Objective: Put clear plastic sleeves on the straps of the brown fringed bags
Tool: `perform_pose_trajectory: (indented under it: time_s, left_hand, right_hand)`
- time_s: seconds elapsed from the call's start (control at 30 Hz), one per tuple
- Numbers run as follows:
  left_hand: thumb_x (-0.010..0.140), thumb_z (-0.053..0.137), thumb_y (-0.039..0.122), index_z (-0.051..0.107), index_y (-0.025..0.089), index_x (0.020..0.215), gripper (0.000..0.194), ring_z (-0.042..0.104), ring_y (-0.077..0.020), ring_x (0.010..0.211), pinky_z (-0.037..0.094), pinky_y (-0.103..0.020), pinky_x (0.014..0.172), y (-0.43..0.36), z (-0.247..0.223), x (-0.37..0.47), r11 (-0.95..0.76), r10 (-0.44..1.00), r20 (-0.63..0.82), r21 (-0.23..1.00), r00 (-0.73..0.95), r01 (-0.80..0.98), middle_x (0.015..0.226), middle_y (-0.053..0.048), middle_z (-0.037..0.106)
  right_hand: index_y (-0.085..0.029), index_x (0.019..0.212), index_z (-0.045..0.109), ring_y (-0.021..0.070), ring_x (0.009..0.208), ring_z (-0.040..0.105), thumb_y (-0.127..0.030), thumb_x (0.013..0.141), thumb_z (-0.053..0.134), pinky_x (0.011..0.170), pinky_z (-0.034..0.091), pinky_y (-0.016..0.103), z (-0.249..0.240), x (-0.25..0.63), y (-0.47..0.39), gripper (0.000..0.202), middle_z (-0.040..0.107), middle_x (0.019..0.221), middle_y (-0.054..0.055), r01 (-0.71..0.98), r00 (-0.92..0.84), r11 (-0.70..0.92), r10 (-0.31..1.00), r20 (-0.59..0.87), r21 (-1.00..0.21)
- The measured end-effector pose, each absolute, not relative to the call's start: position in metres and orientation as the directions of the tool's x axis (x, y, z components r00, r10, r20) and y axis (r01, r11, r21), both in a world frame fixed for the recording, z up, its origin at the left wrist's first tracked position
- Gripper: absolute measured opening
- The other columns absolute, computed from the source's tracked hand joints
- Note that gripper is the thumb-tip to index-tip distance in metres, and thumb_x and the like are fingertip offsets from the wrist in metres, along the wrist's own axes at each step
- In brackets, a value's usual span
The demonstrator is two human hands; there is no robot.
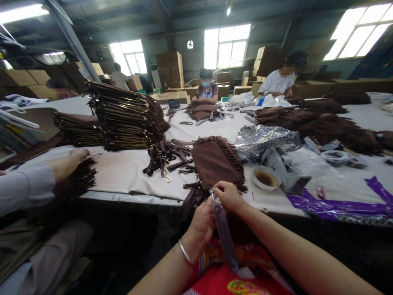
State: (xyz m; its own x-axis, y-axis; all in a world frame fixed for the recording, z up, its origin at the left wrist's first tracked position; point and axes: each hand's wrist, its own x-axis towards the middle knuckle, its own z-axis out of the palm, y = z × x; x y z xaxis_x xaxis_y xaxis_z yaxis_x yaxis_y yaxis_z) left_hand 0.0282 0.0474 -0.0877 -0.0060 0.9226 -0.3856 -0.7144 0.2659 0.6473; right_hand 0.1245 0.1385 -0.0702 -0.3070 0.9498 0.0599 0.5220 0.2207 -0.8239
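My left hand [205, 219], with a silver bangle at its wrist, and my right hand [227, 196] meet at the table's front edge. Both have closed fingers on the upper end of a dark strap in clear plastic wrap [223, 233], which hangs down toward my lap. Just beyond them lies a small stack of brown fringed pouches [213, 164]. Left of the stack is a pile of dark straps with metal clips [164, 157].
A white bowl of brown liquid [265, 178] and a grey tape dispenser [285, 172] stand at right, near purple plastic [325, 205]. Tall pouch stacks [123, 116] rise at left. A co-worker's hand [69, 164] touches fringed material. Other people sit across the table.
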Motion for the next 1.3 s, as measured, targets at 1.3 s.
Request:
perform_pose_trajectory:
  time_s: [1.3]
  left_hand:
    - [0.079,0.070,0.044,0.056,0.017,0.094,0.034,0.041,-0.0055,0.045,0.031,-0.019,0.041,-0.011,-0.076,0.001,0.542,0.837,-0.361,0.648,0.411,-0.535,0.066,0.004,0.047]
  right_hand:
    - [-0.013,0.074,0.065,0.0176,0.054,0.065,-0.029,0.075,0.067,0.049,0.053,0.027,-0.044,0.123,0.132,0.016,0.072,0.069,0.008,-0.140,-0.340,-0.395,0.880,-0.331,-0.908]
